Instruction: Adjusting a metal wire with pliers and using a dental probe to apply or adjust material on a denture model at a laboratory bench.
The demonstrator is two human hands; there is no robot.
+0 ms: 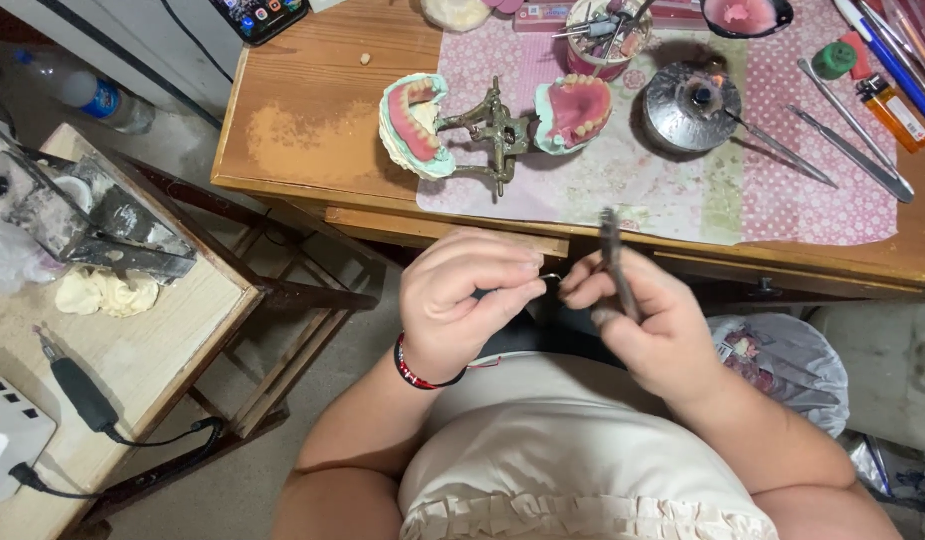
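Note:
My left hand (463,300) is curled shut, pinching one end of a thin bent wire (553,278) between thumb and fingers. My right hand (643,315) holds a dark metal pliers-like tool (613,262) upright, and its fingertips touch the wire's other end. Both hands hover just in front of the wooden desk's edge (383,205). On the desk lies an opened dental articulator (495,130) with an upper denture model (575,112) and a lower one (415,125), pink gums and teeth showing.
A lit metal spirit burner (691,105) stands on the patterned mat (783,190), with several metal instruments (853,140), an orange lighter (895,110) and a tool cup (605,35). At left, a side table (133,350) carries a metal press (73,215), plaster lumps and a handpiece (78,390).

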